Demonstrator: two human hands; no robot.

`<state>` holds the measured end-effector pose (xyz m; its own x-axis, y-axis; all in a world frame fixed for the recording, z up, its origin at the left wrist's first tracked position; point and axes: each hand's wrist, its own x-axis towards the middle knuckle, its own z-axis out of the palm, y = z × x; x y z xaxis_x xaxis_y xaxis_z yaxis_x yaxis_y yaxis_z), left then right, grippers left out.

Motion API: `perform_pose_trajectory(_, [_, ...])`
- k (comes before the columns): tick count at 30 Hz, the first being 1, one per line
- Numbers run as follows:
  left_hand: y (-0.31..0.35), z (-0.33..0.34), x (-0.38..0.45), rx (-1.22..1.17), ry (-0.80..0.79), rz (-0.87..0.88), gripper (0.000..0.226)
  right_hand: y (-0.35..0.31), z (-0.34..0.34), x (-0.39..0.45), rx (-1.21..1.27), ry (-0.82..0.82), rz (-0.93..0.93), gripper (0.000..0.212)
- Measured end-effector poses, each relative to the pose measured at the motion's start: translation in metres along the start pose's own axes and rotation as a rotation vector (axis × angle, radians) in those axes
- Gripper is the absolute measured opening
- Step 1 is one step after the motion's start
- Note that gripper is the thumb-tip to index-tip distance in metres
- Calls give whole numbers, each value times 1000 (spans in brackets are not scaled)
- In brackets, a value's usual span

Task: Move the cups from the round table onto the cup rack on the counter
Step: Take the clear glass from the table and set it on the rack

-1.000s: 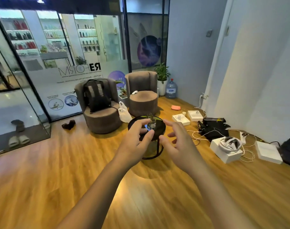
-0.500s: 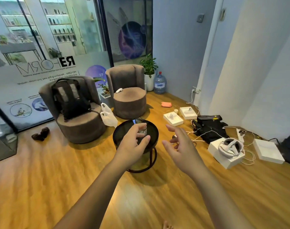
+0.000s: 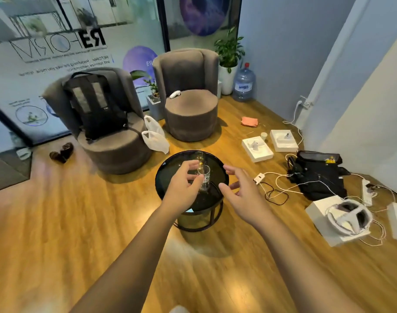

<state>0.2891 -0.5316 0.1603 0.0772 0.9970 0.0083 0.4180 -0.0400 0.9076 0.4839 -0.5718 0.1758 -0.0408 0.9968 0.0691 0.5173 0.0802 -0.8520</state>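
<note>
Neither grip holds anything: the left hand [image 3: 184, 186] hovers with curved fingers just short of a clear glass cup [image 3: 204, 177], the right hand [image 3: 242, 193] spread loosely beside it. The cylindrical cup stands upright on the glossy black round tabletop [image 3: 170, 175].

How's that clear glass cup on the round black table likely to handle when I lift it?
The glass cup looks clear and smooth, so probably slippery and breakable if dropped. It stands upright and taller than wide, so a sideways nudge might tip it. It seems small beside the left hand, so likely light.
</note>
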Motion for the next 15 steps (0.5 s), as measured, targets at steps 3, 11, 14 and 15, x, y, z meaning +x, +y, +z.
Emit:
perform_pose_trajectory(3, [-25,8,42,19,-15,-50,34,22,10,44,-10,-36,49,47])
perform_pose_trajectory(11, [-124,37,165,78,-106,-182,37,98,53,170,-62,-75,181,52])
perform_pose_trajectory(14, [-162,45,220,99,-149,-250,40,133,74,228,-83,-83,260,56])
perform_pose_trajectory(15, [-175,48,238,115,-153,-275,41,144,83,248,-97,-98,281,57])
